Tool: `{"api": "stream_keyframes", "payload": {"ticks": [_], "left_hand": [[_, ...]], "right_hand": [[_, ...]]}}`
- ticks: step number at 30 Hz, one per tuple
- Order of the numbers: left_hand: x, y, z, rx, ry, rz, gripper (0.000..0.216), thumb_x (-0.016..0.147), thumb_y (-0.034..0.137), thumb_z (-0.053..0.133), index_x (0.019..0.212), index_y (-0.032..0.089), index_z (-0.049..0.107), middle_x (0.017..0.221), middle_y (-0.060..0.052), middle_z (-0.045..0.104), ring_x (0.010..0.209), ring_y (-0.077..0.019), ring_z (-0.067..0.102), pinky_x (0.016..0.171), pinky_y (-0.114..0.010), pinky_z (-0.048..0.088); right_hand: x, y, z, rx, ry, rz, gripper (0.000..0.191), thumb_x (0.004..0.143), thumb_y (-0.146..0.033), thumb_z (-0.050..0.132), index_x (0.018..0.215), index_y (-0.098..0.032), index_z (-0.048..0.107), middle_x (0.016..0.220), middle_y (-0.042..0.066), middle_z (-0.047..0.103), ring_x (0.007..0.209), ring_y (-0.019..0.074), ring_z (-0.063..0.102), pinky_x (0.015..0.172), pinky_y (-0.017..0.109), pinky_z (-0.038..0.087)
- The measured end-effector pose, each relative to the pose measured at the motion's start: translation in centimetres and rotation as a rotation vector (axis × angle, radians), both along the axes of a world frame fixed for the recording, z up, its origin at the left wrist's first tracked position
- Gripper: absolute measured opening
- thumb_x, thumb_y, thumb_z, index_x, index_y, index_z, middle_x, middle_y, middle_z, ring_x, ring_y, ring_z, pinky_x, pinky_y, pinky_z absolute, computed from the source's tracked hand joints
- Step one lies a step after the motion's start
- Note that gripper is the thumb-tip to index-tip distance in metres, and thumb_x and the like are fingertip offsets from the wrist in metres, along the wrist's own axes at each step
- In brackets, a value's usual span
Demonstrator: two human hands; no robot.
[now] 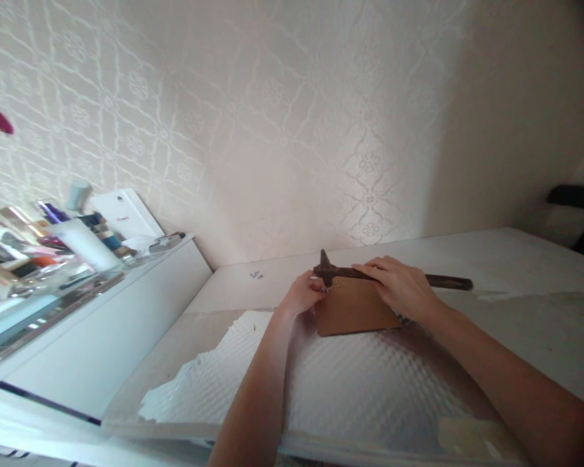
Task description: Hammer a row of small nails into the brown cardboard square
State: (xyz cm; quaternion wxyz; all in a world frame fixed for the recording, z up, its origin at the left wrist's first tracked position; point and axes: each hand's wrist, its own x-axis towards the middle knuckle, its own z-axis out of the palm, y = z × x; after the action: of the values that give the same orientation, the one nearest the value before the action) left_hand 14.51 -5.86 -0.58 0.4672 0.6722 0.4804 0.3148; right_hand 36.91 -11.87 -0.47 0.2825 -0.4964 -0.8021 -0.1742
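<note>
A dark, worn hammer (326, 268) lies almost level across the far edge of a brown flat board (357, 310). My right hand (403, 284) is closed around its handle, the end of which sticks out to the right. Beside the hammer head, at the board's left edge, is my left hand (302, 293). Its fingertips are pinched together right under the head, and whatever they hold is too small to make out. Several tiny dark marks or bits show on the board near the head.
Beneath the board is a white quilted sheet (204, 376) on the pale table (282, 285). Several small metal bits (256, 275) lie on the table at the back left. A white cabinet (126, 311) crowded with bottles and a white box (126, 214) stands left. Patterned wallpaper rises behind.
</note>
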Motion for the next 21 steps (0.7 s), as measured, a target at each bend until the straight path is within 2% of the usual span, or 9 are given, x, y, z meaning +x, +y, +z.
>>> {"api": "stream_keyframes", "payload": {"ticks": [4, 9, 12, 17, 21], "left_hand": [[0.14, -0.07, 0.08, -0.035, -0.015, 0.032, 0.041, 0.060, -0.010, 0.056, 0.093, 0.014, 0.055, 0.071, 0.001, 0.063, 0.070, -0.0126, 0.061, 0.067, -0.023, 0.044], [0.12, -0.17, 0.20, -0.025, -0.007, -0.010, 0.040, 0.062, -0.009, 0.056, 0.094, 0.014, 0.056, 0.072, 0.000, 0.064, 0.073, -0.0138, 0.062, 0.069, -0.024, 0.044], [0.06, -0.13, 0.15, -0.034, -0.003, 0.011, 0.041, 0.061, -0.009, 0.056, 0.095, 0.014, 0.055, 0.073, -0.001, 0.064, 0.072, -0.0140, 0.061, 0.069, -0.025, 0.045], [0.01, -0.01, 0.01, -0.041, -0.015, 0.009, 0.040, 0.061, -0.009, 0.056, 0.095, 0.014, 0.054, 0.071, 0.001, 0.062, 0.069, -0.0126, 0.060, 0.065, -0.022, 0.043], [0.01, -0.11, 0.22, 0.008, 0.054, -0.013, 0.038, 0.061, -0.007, 0.056, 0.092, 0.014, 0.055, 0.065, 0.003, 0.059, 0.063, -0.0119, 0.057, 0.060, -0.021, 0.039]], "right_hand": [[0.06, 0.04, 0.01, 0.008, 0.014, -0.019, 0.041, 0.085, -0.006, 0.045, 0.119, -0.021, 0.061, 0.106, 0.005, 0.065, 0.094, 0.0194, 0.056, 0.066, 0.027, 0.046], [0.09, 0.15, -0.10, -0.015, -0.002, -0.008, 0.043, 0.084, -0.005, 0.045, 0.119, -0.023, 0.060, 0.105, 0.003, 0.065, 0.093, 0.0183, 0.057, 0.064, 0.026, 0.045], [0.19, 0.17, -0.15, -0.023, -0.008, -0.030, 0.043, 0.084, -0.005, 0.046, 0.119, -0.023, 0.060, 0.104, 0.004, 0.065, 0.093, 0.0187, 0.057, 0.063, 0.026, 0.045], [0.00, 0.04, 0.00, -0.004, 0.012, -0.026, 0.043, 0.084, -0.005, 0.045, 0.121, -0.022, 0.059, 0.108, 0.005, 0.064, 0.094, 0.0189, 0.057, 0.067, 0.027, 0.047], [-0.35, -0.14, 0.15, -0.046, -0.004, 0.000, 0.044, 0.083, -0.002, 0.044, 0.118, -0.022, 0.061, 0.105, 0.004, 0.065, 0.095, 0.0188, 0.057, 0.067, 0.026, 0.047]]}}
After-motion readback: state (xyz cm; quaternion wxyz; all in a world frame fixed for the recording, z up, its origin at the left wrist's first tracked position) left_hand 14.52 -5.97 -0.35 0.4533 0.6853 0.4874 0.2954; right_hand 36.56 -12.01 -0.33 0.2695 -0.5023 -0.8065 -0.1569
